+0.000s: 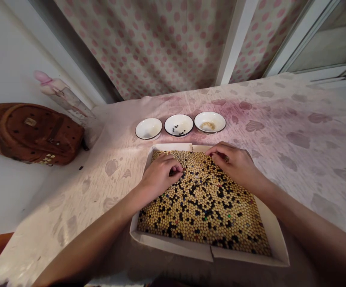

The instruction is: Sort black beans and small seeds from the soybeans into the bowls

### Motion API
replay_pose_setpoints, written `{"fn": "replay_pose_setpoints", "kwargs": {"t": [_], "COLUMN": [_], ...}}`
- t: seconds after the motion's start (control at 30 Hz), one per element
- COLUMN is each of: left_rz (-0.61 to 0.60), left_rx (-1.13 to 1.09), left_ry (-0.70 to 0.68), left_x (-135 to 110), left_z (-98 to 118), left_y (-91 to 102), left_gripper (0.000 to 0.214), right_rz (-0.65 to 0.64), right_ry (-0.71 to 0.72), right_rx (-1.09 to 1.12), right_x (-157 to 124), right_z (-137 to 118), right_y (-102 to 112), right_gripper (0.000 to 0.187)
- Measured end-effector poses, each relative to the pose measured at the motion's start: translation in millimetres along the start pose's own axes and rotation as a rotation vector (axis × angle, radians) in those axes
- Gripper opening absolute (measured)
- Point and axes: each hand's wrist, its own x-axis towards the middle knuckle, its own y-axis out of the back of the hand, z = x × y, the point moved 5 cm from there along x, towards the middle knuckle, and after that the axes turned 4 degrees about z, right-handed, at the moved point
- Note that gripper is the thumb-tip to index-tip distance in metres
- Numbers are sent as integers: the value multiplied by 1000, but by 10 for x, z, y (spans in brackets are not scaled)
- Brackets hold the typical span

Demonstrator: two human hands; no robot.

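Note:
A shallow white cardboard tray [173, 244] holds a packed layer of small round beads [202, 191], mostly yellow, with many black ones and a few green, red and blue. My left hand [162, 173] rests over the upper left of the beads, fingers curled and thumb meeting the index finger. Near the tray's far right corner my right hand [232, 161] is closed in a pinch, its fingertips by the far wall. Whatever either pinch holds is too small or hidden to make out.
Beyond the tray stand three white dark-rimmed bowls: the left bowl [149, 128] shows no beads, the middle bowl [178, 124] has several black ones, the right bowl [210, 121] yellow ones. A brown backpack [35, 131] lies left on the patterned tablecloth [310, 159]. A dotted curtain [173, 48] hangs behind.

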Motion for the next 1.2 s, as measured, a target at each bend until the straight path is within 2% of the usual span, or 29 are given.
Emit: {"fn": "replay_pose_setpoints", "kwargs": {"t": [0.27,0.43,0.53,0.67,0.77,0.87,1.07,1.2], "left_rz": [21,0,33,153,170,166,145,215], "left_rx": [68,123,156,233,234,230,185,107], "left_ry": [-80,-91,-84,-8,75,82,87,122], "left_x": [10,70,279,725,993,1118,1125,882], "left_z": [59,104,21,-254,-454,-521,-481,-404], "left_y": [-29,91,240,390,373,323,344,480], "left_gripper": [12,12,9,10,10,10,9,9], "right_rz": [11,11,13,9,5,-11,-20,0], "right_ry": [12,15,24,34,21,13,16,37], "right_rx": [24,30,26,41,43,51,61,59], "right_x": [11,15,19,22,16,5,1,6], "right_z": [-9,-28,-36,-31,-6,17,14,-18], "right_y": [-1,6,9,3,-11,-32,-33,-4], "right_gripper": [20,22,23,22,21,21,21,21]}}
